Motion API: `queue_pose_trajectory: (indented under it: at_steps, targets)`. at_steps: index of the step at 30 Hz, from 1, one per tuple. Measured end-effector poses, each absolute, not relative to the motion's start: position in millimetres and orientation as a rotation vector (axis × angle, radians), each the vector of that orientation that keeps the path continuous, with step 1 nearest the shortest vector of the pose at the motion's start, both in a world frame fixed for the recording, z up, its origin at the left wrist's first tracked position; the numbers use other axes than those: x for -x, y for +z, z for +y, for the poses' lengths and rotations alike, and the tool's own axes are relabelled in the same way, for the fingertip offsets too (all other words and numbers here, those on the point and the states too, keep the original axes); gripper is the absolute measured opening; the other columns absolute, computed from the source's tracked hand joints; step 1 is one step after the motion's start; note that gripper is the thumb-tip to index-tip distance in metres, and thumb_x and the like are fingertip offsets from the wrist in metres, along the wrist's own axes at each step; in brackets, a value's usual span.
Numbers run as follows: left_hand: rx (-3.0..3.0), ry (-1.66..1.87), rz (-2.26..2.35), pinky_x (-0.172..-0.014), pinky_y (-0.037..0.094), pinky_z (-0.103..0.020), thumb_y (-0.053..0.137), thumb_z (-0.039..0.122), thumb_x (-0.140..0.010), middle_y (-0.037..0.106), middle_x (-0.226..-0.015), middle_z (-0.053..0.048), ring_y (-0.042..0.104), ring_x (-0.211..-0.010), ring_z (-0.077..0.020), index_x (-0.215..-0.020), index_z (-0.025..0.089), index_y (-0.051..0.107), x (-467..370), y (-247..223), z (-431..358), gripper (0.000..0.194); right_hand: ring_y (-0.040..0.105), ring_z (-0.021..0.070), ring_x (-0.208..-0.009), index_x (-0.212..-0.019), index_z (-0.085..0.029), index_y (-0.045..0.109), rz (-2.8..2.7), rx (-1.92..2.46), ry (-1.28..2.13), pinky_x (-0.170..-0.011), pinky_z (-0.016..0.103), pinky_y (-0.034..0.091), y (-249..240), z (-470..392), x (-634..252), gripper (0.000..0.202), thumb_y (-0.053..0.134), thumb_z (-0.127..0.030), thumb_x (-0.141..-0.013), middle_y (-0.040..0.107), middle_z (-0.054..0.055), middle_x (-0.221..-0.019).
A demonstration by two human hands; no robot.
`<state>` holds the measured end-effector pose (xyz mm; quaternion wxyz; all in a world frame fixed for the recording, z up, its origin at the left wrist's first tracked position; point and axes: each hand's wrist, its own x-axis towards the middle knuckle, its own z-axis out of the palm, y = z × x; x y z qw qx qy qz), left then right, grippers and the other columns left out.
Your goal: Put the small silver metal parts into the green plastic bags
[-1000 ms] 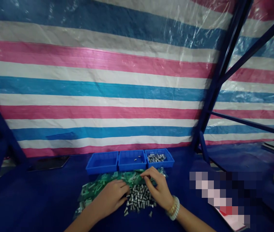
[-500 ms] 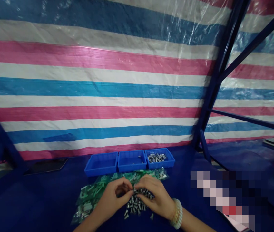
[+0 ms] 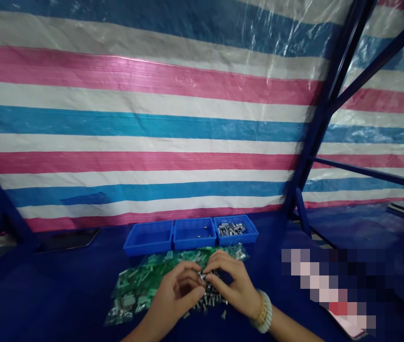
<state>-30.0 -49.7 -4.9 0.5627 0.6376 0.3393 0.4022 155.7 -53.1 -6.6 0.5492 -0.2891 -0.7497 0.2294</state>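
Observation:
Close together in the middle of the table, my left hand and my right hand meet over a pile of small metal screws. A silver screw shows between their fingertips. The right thumb and forefinger pinch it. My left fingers curl at its other side, with a fingertip against it; the palm side is partly hidden. Plastic bags with green and pale small parts lie behind and left of the hands. One loose screw sits at the pile's near right edge.
Behind the bags stand three blue trays: a left tray, a middle one with a few small pieces, and a right one holding metal cylinders. A dark flat device lies at left. Blue frame posts flank a striped sheet.
My hands have shifted slightly right, and the small screw between the fingertips is now more visible. The middle tray shows an extra small piece. The camera view has tilted a little.

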Motion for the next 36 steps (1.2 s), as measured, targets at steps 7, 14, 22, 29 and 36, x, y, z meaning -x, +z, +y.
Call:
queue_pose_trajectory:
  at_steps: [7,14,22,29,36]
  targets:
    - [-1.682,1.168,1.016,-0.067,0.052,-0.025,0.068,0.027,-0.077,0.064,-0.075,-0.001,0.063,-0.071,-0.0174,-0.083,0.019,0.065,26,-14,-57,0.011,0.055,0.0156,-0.070,-0.076,-0.018,0.062,-1.787,0.818,0.604,-0.066,0.028,0.043,-19,-53,-147,0.021,0.052,-0.024,-0.093,0.060,0.002,-0.071]
    - [-2.098,1.269,1.077,-0.065,0.050,-0.027,0.061,0.024,-0.083,0.066,-0.074,-0.001,0.062,-0.067,-0.0162,-0.082,0.020,0.067,23,19,-21,0.007,0.057,0.0166,-0.075,-0.079,-0.019,0.064,-1.822,0.799,0.622,-0.071,0.028,0.044,-14,-53,-148,0.030,0.044,-0.029,-0.098,0.062,0.003,-0.075]
    - [-2.365,1.137,1.131,-0.068,0.048,-0.028,0.060,0.020,-0.083,0.067,-0.081,-0.002,0.061,-0.069,-0.0156,-0.098,0.018,0.065,33,26,22,0.016,0.061,0.0173,-0.076,-0.081,-0.017,0.067,-1.712,0.862,0.561,-0.072,0.029,0.046,-12,-44,-162,0.027,0.047,-0.027,-0.097,0.067,0.005,-0.078]
    - [-2.746,0.466,0.867,-0.071,0.041,-0.027,0.057,0.011,-0.084,0.069,-0.079,0.000,0.062,-0.076,-0.0174,-0.083,0.021,0.065,68,6,-6,0.013,0.061,0.0176,-0.077,-0.095,-0.020,0.067,-1.713,0.833,0.509,-0.073,0.030,0.046,-17,-49,-159,0.017,0.050,-0.021,-0.094,0.067,0.003,-0.080]
    - [-2.910,0.330,0.870,-0.076,0.040,-0.032,0.060,0.013,-0.084,0.068,-0.089,-0.003,0.061,-0.084,-0.0215,-0.093,0.021,0.061,68,-6,-5,0.013,0.060,0.0176,-0.076,-0.096,-0.020,0.066,-1.735,0.848,0.495,-0.073,0.030,0.047,-19,-48,-159,0.017,0.050,-0.018,-0.093,0.066,0.003,-0.080]
